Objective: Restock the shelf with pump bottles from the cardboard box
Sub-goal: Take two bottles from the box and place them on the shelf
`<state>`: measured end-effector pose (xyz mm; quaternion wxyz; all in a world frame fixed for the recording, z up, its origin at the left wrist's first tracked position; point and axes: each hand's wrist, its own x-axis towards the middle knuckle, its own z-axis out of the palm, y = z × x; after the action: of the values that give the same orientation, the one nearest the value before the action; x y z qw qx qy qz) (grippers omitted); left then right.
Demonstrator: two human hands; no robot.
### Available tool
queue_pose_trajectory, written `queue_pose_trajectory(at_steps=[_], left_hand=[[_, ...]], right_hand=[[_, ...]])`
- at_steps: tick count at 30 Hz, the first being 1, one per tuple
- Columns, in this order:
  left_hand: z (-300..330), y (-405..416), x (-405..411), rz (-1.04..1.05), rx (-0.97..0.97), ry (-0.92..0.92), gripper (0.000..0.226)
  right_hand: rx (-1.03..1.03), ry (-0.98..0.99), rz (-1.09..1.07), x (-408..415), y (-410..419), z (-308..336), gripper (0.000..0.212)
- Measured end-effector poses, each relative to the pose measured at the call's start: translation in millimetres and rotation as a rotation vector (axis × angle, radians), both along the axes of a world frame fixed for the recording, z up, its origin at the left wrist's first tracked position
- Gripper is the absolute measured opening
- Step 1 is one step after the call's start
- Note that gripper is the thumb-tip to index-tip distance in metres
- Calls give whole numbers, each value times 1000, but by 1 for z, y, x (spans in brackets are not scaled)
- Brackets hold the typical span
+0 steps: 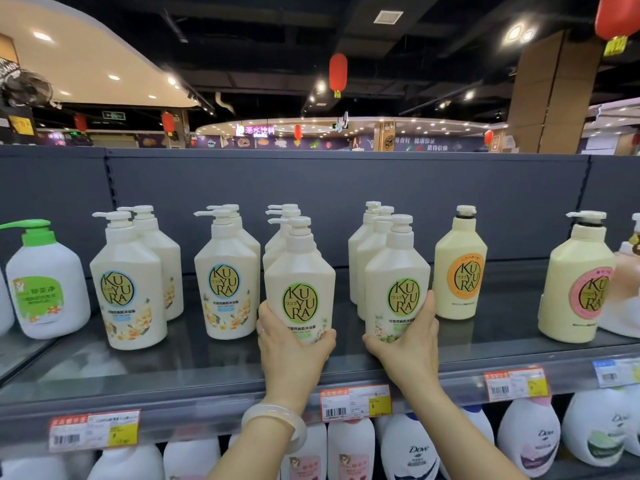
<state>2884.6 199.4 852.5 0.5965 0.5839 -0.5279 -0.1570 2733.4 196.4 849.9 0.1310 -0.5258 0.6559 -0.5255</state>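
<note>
Now, left hand [292,355]: I grip the front green-label bottle [300,292] low, on the shelf [194,368].
Right hand [410,344]: I clasp its neighbour bottle [397,289].
Risk: pushing back could topple the rows behind.
Box: unseen.

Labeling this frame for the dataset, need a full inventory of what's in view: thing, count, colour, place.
green-label Kuyura bottles: two front ones held, cream, shelf centre, more queued behind
blue-label Kuyura bottles: two front, more behind, cream, shelf left
orange-label bottle: one, pale yellow, right of centre
pink-label bottle: one, pale yellow, far right
green-pump bottle: one, white, far left
shelf: one, grey
price tags: four, orange or blue, shelf edge
Dove bottles: several, white, lower shelf
lanterns: several, red, ceiling
bangle: one, pale, left wrist
left hand: grip round a green-label bottle
right hand: grip round the other
</note>
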Motion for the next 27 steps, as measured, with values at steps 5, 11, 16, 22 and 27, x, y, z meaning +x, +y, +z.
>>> queue_pose_trajectory(at_steps=[5,11,16,22,27], left_hand=[[3,5,0,-20,37,2,125],[5,24,5,-13,-14,-57,126],[-8,53,43,89,-15,-131,104],[-40,105,145,351,161,-480,93],[-65,161,216,364,472,-631,84]], right_hand=[[-32,-40,18,0,5,0,128],[-445,185,42,27,32,9,93],[-447,341,329,92,50,11,80],[-278,513,588,175,78,-31,73],[-80,794,828,242,104,-43,65]])
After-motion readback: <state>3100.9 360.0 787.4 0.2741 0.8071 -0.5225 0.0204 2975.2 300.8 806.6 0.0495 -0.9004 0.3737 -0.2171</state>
